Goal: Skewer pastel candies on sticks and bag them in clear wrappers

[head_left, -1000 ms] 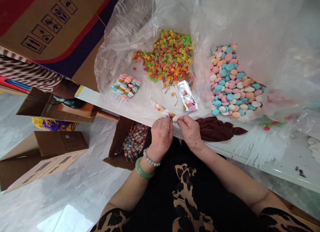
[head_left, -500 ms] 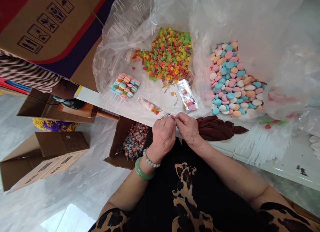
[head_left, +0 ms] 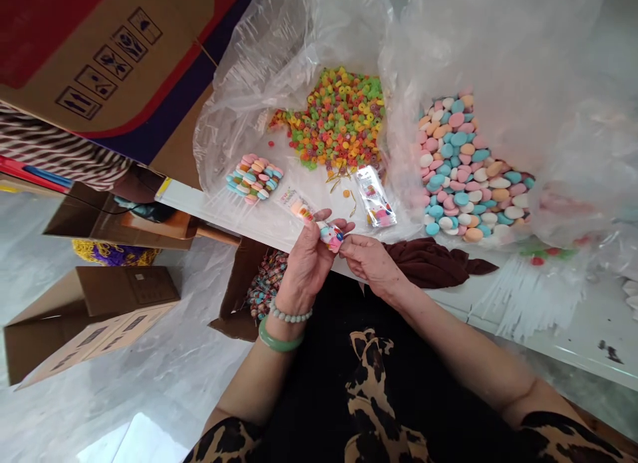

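My left hand (head_left: 310,257) holds a printed clear wrapper (head_left: 331,236) with candy inside, palm turned up and fingers behind it. My right hand (head_left: 367,258) pinches the wrapper's near end. Beyond them on the table lie a stack of printed wrappers (head_left: 375,197), gold twist ties (head_left: 353,200) and a pile of ring candies (head_left: 343,114) on clear plastic. To the left sits a group of candy skewers (head_left: 254,178). Pastel oval candies (head_left: 461,164) fill a plastic bag on the right.
A brown cloth (head_left: 428,262) and white sticks (head_left: 533,290) lie along the near table edge. Below left, an open carton (head_left: 232,297) holds wrapped candies (head_left: 266,283). A large box (head_left: 114,58) stands at upper left, beside a person's striped sleeve (head_left: 54,147). Another carton (head_left: 94,330) is on the floor.
My left hand has turned palm up and its fingers have spread beneath the wrapper. The wrapper is now tilted up. My right hand still pinches its end. The view has shifted slightly.
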{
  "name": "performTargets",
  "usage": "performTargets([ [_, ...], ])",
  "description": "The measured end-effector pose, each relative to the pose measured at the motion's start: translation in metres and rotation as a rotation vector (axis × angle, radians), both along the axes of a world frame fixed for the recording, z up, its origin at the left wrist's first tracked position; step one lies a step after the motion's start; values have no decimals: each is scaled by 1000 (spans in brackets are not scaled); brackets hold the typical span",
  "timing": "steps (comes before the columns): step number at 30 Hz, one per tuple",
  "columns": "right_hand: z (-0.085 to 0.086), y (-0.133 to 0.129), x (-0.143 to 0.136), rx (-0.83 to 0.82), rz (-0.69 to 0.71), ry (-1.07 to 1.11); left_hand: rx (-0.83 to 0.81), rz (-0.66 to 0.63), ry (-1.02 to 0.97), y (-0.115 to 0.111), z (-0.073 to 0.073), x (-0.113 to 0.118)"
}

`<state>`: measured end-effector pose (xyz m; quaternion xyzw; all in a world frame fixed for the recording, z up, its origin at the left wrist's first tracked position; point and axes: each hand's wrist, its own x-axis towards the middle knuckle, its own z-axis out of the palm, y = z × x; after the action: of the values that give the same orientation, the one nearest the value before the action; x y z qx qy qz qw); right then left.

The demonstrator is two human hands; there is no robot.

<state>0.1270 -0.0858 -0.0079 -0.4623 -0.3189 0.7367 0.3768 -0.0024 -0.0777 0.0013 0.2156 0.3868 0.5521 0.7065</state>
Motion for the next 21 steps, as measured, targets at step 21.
performTargets([
  [21,-3,1,-1,502,143,-1327,-207,309,68,-9,-20,34],
])
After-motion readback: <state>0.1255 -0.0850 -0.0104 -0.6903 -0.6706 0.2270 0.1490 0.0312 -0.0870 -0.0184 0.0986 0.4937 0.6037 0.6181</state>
